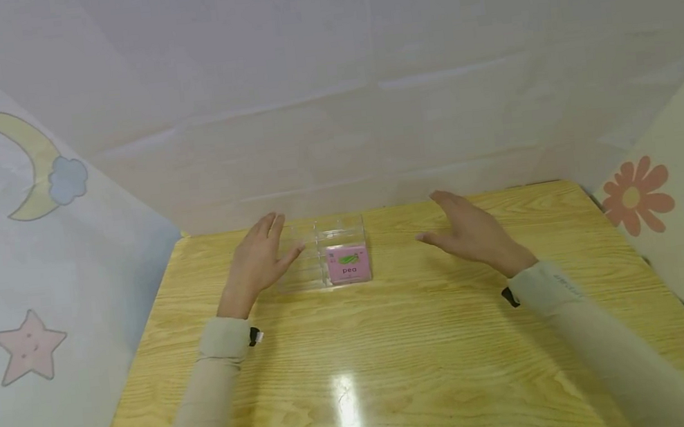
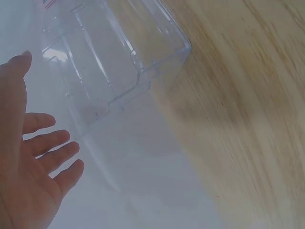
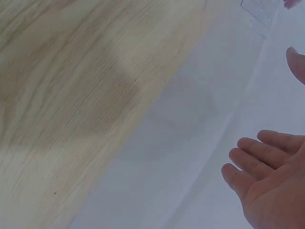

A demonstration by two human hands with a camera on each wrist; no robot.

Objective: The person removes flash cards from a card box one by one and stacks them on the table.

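Observation:
A clear plastic divided box (image 1: 300, 280) sits toward the back of the wooden table. In its front right compartment stands a pink card (image 1: 349, 268) with a green pod picture and the word "pea". My left hand (image 1: 257, 258) is at the box's left side, fingers spread and thumb pointing over it. The left wrist view shows the box's clear walls (image 2: 102, 57) beyond that hand (image 2: 35, 176), which grips nothing. To the right of the box, apart from it, my right hand (image 1: 475, 233) is held with thumb and fingers extended, nothing in it.
The wooden table (image 1: 395, 361) reaches back to a pale sheet wall (image 1: 383, 132). A side sheet with a moon and a star (image 1: 32, 345) hangs at left, another with flowers (image 1: 637, 196) at right.

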